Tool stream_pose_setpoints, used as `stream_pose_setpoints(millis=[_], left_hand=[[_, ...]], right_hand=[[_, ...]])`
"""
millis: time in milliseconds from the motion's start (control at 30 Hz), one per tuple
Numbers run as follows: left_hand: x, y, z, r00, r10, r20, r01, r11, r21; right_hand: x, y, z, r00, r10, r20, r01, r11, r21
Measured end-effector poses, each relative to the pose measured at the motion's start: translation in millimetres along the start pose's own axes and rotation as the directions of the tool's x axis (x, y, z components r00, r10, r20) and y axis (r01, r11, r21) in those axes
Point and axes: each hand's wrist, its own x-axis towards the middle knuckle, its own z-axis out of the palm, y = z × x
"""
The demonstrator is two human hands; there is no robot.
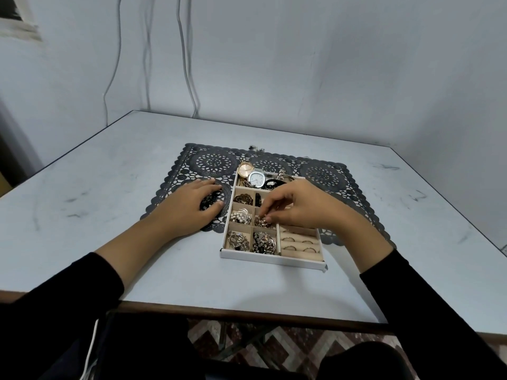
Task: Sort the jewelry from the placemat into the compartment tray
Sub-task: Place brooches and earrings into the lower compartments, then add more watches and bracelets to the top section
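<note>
A white compartment tray [270,257] lies on a black lace placemat [214,161]. Its cells hold brooches, rings and, in the far row, two watches [251,172]. My right hand [296,205] hovers over the tray's middle, and its fingertips pinch a small sparkly brooch [262,221] in a middle cell. My left hand [192,205] rests on the placemat left of the tray, and its fingers lie over a black lacy piece [210,202]. A small dark jewelry piece [256,147] lies at the placemat's far edge.
The grey table [82,215] meets the wall on the far and right sides. Cables hang down the wall [189,64] behind the table. The table's front edge [247,315] is close to my body, with patterned floor below.
</note>
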Motion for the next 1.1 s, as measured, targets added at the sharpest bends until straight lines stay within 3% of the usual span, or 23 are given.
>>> stream_pose_setpoints(millis=[167,267,400,667,833,1100], left_hand=[[0,1,-1,1.000,-0.001,0.000,0.001,1.000,-0.001],[3,1,-2,0.999,-0.021,0.042,0.021,1.000,-0.006],[15,1,-7,0.993,-0.041,0.111,0.040,0.999,0.011],[63,-18,-13,0.991,-0.087,0.103,0.080,0.994,0.068],[98,-29,-8,0.991,-0.097,0.095,0.089,0.992,0.092],[147,-30,6,0.990,-0.053,0.131,0.033,0.988,0.151]], right_hand=[[-6,1,-6,1.000,0.018,-0.007,-0.017,0.997,0.074],[-10,6,-13,0.995,0.036,-0.091,-0.017,0.979,0.202],[-10,21,-27,0.973,0.070,-0.219,-0.021,0.975,0.220],[24,77,-40,0.828,0.264,-0.495,-0.169,0.959,0.229],[54,109,-45,0.836,0.276,-0.475,-0.241,0.961,0.133],[104,137,-52,0.925,0.188,-0.330,-0.235,0.966,-0.108]])
